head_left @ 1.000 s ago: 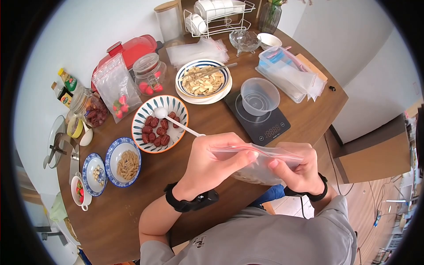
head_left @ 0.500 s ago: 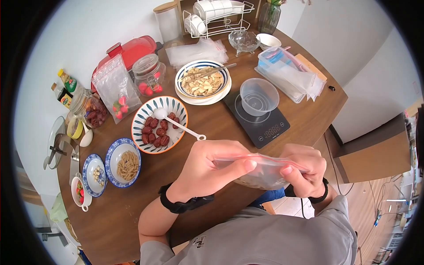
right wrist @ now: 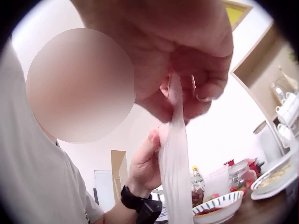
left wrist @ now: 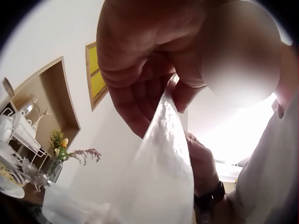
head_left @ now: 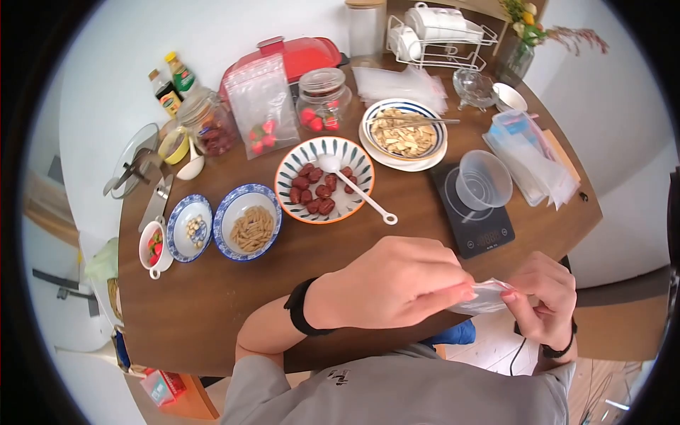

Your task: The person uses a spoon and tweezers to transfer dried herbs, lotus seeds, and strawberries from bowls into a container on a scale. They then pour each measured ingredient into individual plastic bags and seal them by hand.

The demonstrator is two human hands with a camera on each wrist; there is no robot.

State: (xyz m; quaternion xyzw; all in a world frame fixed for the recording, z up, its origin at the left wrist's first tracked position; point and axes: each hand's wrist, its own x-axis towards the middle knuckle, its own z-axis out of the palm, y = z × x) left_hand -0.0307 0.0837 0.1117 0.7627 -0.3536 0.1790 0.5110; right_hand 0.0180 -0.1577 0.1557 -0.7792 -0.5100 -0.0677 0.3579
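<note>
Both hands pinch the top edge of a clear zip bag (head_left: 483, 297) with a red strip, held over the table's front edge. The left hand (head_left: 397, 283) grips one side between thumb and curled fingers; the right hand (head_left: 547, 297) pinches the other side. In the left wrist view the bag (left wrist: 163, 172) hangs down from the left hand (left wrist: 149, 60). The right wrist view has the bag (right wrist: 175, 163) hanging below the right hand (right wrist: 187, 56). What lies in the bag's lower part is hidden in the head view.
Behind the hands are a bowl of red dates (head_left: 287, 185) with a white spoon (head_left: 361, 191), a plastic tub (head_left: 484, 180) on a black scale (head_left: 467, 230), and a bowl of pale slices (head_left: 404, 134). Two blue-rimmed bowls, a strawberry cup (head_left: 154, 248), jars and bags stand left and behind.
The head view has swung, so the tableware appears further right. The hands are closer together along the bag's top, and less of the bag shows between them.
</note>
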